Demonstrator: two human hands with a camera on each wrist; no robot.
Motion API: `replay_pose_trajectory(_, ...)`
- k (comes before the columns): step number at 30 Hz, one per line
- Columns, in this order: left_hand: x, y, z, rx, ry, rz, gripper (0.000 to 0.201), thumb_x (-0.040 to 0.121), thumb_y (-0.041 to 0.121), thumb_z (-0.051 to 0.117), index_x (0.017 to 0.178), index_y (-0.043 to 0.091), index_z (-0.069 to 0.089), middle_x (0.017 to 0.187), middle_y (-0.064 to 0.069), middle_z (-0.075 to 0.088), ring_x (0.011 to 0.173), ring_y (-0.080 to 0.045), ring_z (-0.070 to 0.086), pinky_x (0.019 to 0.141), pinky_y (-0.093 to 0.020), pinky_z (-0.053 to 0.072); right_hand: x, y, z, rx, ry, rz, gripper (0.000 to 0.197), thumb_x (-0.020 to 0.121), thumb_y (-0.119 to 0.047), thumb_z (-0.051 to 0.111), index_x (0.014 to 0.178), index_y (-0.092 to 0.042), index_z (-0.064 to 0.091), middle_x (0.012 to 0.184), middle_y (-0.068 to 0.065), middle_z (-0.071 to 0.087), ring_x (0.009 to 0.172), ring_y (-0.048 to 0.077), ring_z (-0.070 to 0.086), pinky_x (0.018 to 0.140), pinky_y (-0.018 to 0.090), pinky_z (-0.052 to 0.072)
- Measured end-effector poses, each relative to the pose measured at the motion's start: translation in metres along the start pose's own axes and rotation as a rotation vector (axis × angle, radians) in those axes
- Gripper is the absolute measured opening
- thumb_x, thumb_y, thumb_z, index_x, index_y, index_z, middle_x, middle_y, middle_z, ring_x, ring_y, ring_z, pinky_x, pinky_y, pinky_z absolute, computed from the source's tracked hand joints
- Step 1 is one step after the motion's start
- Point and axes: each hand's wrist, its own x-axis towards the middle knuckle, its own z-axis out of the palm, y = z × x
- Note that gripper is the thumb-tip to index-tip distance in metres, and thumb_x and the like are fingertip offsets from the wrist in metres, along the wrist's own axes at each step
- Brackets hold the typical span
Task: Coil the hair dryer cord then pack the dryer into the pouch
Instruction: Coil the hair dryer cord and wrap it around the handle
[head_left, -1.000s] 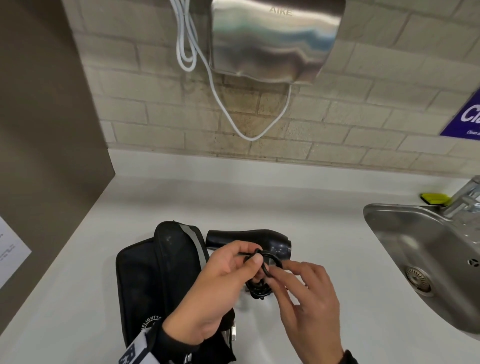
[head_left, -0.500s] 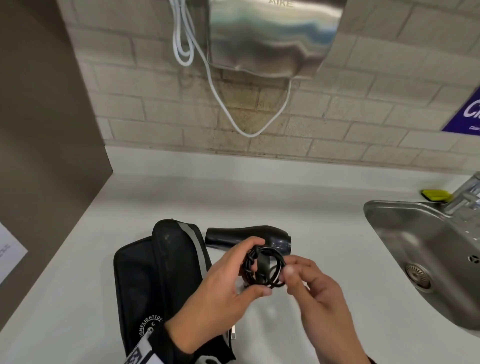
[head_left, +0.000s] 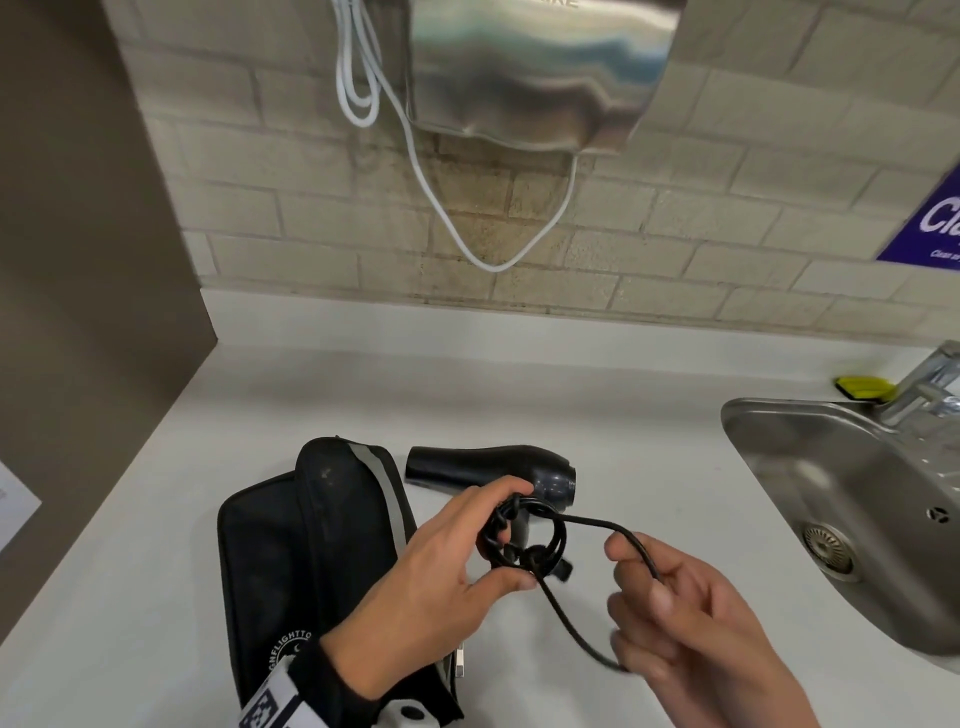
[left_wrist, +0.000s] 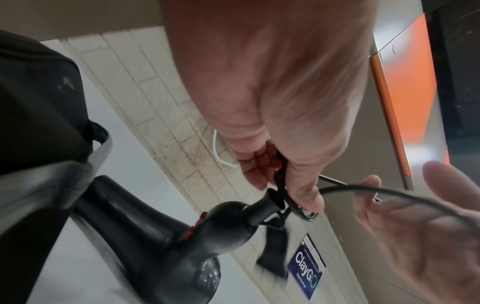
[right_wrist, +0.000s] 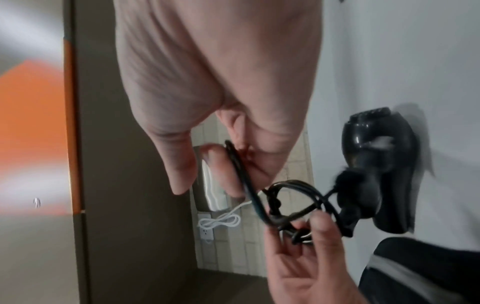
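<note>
A black hair dryer (head_left: 493, 470) (left_wrist: 161, 230) (right_wrist: 376, 164) lies on the white counter, nozzle toward the black pouch (head_left: 311, 561) at its left. My left hand (head_left: 447, 566) holds a small coil of the dryer's black cord (head_left: 524, 540) (right_wrist: 291, 203) between thumb and fingers, just in front of the dryer. My right hand (head_left: 670, 613) pinches a loose loop of the same cord (head_left: 623, 535) (left_wrist: 376, 191), drawn out to the right of the coil. The plug hangs below the coil, blurred.
A steel sink (head_left: 852, 499) with a tap (head_left: 924, 379) is set into the counter at the right. A wall-mounted steel hand dryer (head_left: 540, 67) with a white cable (head_left: 467, 218) hangs above. A brown partition (head_left: 88, 260) bounds the left side.
My right hand has moved right and toward me, drawing a loop of cord out from the coil. The left hand keeps holding the coil.
</note>
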Motion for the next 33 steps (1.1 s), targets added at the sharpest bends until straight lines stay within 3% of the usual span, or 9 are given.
replay_pose_trajectory(2, 0.000, -0.003, -0.001, 0.012, 0.008, -0.015, 0.068, 0.087, 0.035, 0.073, 0.120, 0.069, 0.024, 0.099, 0.028, 0.049, 0.109, 0.008, 0.046, 0.090, 0.001, 0.037, -0.005, -0.009, 0.002, -0.032, -0.059, 0.118, 0.034, 0.073, -0.013, 0.083, 0.101, -0.001, 0.066, 0.068, 0.003, 0.056, 0.039, 0.004, 0.038, 0.037, 0.012, 0.036)
replay_pose_trajectory(5, -0.002, -0.008, -0.003, 0.020, 0.010, -0.031, 0.065, 0.087, 0.037, 0.072, 0.119, 0.070, 0.026, 0.100, 0.030, 0.049, 0.110, 0.009, 0.047, 0.090, 0.002, 0.036, -0.008, -0.015, -0.004, -0.457, -0.017, 0.171, 0.026, 0.075, -0.018, 0.078, 0.075, 0.002, 0.061, 0.047, 0.002, 0.055, 0.032, 0.008, 0.036, 0.039, 0.013, 0.031)
replay_pose_trajectory(8, -0.003, -0.010, -0.001, 0.033, -0.005, -0.033, 0.065, 0.088, 0.039, 0.070, 0.120, 0.071, 0.024, 0.104, 0.030, 0.049, 0.110, 0.010, 0.046, 0.089, 0.003, 0.034, -0.010, -0.020, 0.001, -0.686, -0.032, 0.072, 0.040, 0.068, -0.032, 0.086, 0.068, -0.004, 0.057, 0.057, 0.008, 0.067, 0.063, 0.019, 0.065, 0.062, 0.015, 0.046)
replay_pose_trajectory(11, -0.002, -0.013, 0.000, 0.046, 0.016, -0.029, 0.064, 0.088, 0.041, 0.070, 0.121, 0.071, 0.023, 0.108, 0.031, 0.048, 0.112, 0.010, 0.046, 0.088, 0.002, 0.036, -0.017, -0.018, -0.010, -0.572, 0.052, -0.093, 0.037, 0.061, -0.033, 0.091, 0.068, -0.019, 0.058, 0.057, 0.012, 0.062, 0.101, 0.038, 0.068, 0.084, 0.029, 0.053)
replay_pose_trajectory(15, -0.001, -0.014, 0.004, 0.058, 0.034, -0.003, 0.066, 0.089, 0.040, 0.070, 0.123, 0.070, 0.022, 0.103, 0.031, 0.047, 0.110, 0.009, 0.045, 0.089, 0.003, 0.034, -0.014, 0.005, -0.006, -0.207, -0.095, -0.204, 0.041, 0.073, -0.007, 0.084, 0.081, -0.029, 0.050, 0.071, 0.009, 0.064, 0.100, 0.050, 0.064, 0.100, 0.051, 0.046)
replay_pose_trajectory(20, -0.002, -0.013, 0.013, 0.061, 0.051, 0.042, 0.064, 0.089, 0.040, 0.069, 0.130, 0.064, 0.026, 0.102, 0.031, 0.044, 0.105, -0.002, 0.051, 0.088, -0.010, 0.044, -0.003, 0.018, 0.026, -0.100, 0.167, -0.349, 0.075, 0.042, 0.003, 0.094, 0.084, -0.012, 0.034, 0.062, 0.013, 0.059, 0.081, 0.042, 0.072, 0.079, 0.041, 0.057)
replay_pose_trajectory(23, -0.003, -0.014, 0.015, 0.054, 0.077, 0.062, 0.065, 0.088, 0.036, 0.071, 0.132, 0.056, 0.028, 0.100, 0.023, 0.050, 0.101, -0.007, 0.054, 0.089, -0.021, 0.048, 0.007, 0.026, 0.033, -0.213, 0.310, -0.404, 0.065, 0.053, 0.028, 0.076, 0.079, -0.016, 0.036, 0.058, 0.012, 0.058, 0.075, 0.039, 0.072, 0.071, 0.037, 0.059)
replay_pose_trajectory(28, -0.005, -0.018, 0.020, 0.013, 0.065, 0.026, 0.065, 0.089, 0.032, 0.072, 0.129, 0.057, 0.027, 0.112, 0.016, 0.056, 0.109, -0.005, 0.055, 0.094, -0.020, 0.047, 0.022, 0.032, 0.042, -0.228, 0.364, -0.461, 0.046, 0.053, 0.000, 0.083, 0.064, -0.028, 0.048, 0.059, 0.013, 0.058, 0.079, 0.036, 0.072, 0.076, 0.046, 0.060)
replay_pose_trajectory(33, -0.004, -0.025, 0.018, 0.032, 0.074, 0.023, 0.065, 0.089, 0.024, 0.073, 0.133, 0.049, 0.034, 0.106, 0.017, 0.055, 0.107, -0.005, 0.054, 0.091, -0.015, 0.047, 0.018, 0.021, 0.046, -0.156, 0.294, -0.436, 0.061, 0.039, -0.022, 0.098, 0.087, -0.014, 0.062, 0.067, 0.014, 0.063, 0.066, 0.031, 0.070, 0.065, 0.038, 0.058)
